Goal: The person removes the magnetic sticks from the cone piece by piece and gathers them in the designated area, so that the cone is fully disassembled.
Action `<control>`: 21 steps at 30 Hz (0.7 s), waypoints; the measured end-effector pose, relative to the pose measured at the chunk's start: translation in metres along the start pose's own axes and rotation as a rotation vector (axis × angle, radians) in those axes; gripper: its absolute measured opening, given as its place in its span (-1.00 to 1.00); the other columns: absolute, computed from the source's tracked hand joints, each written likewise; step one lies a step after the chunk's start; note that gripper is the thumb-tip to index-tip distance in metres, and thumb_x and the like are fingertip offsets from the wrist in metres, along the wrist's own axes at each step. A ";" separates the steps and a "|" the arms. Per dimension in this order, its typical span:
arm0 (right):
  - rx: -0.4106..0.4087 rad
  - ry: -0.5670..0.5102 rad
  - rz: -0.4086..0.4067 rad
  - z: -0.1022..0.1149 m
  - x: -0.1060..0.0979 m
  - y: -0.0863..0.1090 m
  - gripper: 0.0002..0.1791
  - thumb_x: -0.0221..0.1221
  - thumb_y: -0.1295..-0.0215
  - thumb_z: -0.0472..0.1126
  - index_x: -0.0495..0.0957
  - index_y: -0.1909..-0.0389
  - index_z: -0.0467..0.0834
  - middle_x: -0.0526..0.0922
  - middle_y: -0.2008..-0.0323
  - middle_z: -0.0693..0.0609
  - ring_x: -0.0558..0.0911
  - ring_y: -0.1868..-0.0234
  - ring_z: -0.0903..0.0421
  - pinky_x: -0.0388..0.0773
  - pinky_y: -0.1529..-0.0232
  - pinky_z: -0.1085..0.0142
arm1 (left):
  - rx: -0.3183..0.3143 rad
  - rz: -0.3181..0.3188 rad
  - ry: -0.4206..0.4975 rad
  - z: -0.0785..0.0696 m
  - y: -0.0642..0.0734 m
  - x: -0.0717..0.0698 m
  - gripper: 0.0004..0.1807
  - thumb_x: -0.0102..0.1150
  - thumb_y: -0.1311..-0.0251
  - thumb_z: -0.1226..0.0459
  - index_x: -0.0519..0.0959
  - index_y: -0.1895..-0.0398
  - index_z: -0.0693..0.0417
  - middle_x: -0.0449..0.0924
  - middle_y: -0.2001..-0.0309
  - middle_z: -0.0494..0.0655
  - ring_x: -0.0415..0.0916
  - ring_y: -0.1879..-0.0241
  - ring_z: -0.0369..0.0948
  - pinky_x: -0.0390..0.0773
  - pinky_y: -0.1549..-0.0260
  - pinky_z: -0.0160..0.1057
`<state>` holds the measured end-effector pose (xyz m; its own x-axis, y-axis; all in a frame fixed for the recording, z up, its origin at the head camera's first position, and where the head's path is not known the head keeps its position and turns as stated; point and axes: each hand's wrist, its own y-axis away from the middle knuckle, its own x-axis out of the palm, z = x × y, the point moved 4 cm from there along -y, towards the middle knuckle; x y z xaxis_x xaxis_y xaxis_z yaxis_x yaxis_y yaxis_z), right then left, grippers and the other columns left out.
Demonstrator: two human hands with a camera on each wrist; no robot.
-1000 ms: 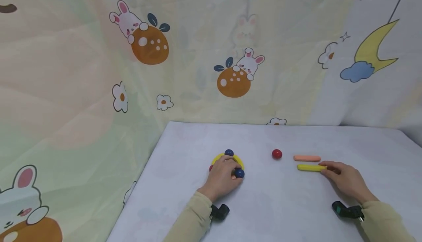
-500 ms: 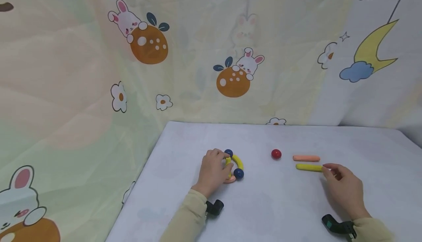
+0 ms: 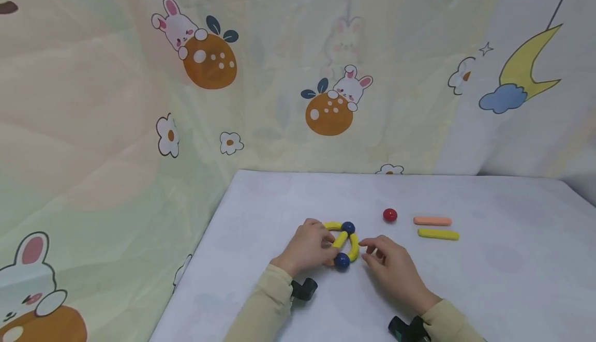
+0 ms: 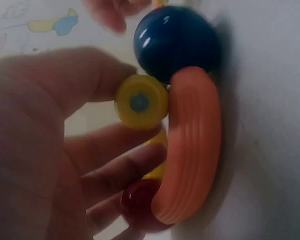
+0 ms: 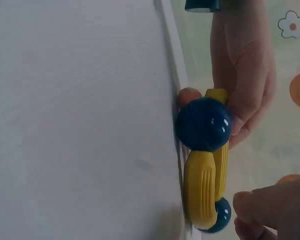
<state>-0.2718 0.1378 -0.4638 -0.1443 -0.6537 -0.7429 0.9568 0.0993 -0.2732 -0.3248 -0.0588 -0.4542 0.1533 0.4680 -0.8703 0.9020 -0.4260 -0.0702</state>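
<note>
My left hand (image 3: pixel 304 249) pinches a straight yellow magnetic stick (image 3: pixel 341 239) between thumb and fingers; its round magnet end faces the left wrist view. The stick lies over a ring of magnetic pieces. In that ring are a far blue ball (image 3: pixel 348 228), a near blue ball (image 3: pixel 342 262), a curved yellow stick (image 3: pixel 354 247) on the right, a curved orange stick (image 4: pixel 195 145) and a red ball (image 4: pixel 140 205). Left fingers partly cover the ring's left side in the head view. Just right of the curved yellow stick, my right hand (image 3: pixel 396 269) has thumb and forefinger apart, holding nothing.
Behind the right hand a loose red ball (image 3: pixel 390 214) sits on the white table (image 3: pixel 512 259). Farther right, a straight orange stick (image 3: pixel 432 221) and a straight yellow stick (image 3: pixel 438 234) lie side by side. A printed cloth (image 3: pixel 279 73) hangs beyond the far edge.
My right hand has let go of the straight yellow stick on the right and moved left beside the ring. The ring has shifted right and turned, with my left hand at it.
</note>
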 end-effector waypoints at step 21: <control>-0.024 -0.033 0.027 0.008 0.014 -0.029 -0.72 0.36 -0.20 -0.12 0.57 0.08 0.02 0.57 0.24 0.17 0.51 0.25 0.17 0.59 0.22 0.30 | 0.038 0.070 0.031 0.011 0.004 0.006 -0.17 0.25 0.03 -0.35 0.43 -0.24 -0.11 0.11 -0.43 0.03 0.19 -0.37 -0.01 0.28 -0.29 0.03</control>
<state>-0.2989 0.1196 -0.4612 -0.1096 -0.6746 -0.7300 0.9538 0.1353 -0.2682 -0.3242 -0.0661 -0.4647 0.2287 0.4592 -0.8584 0.8725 -0.4878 -0.0285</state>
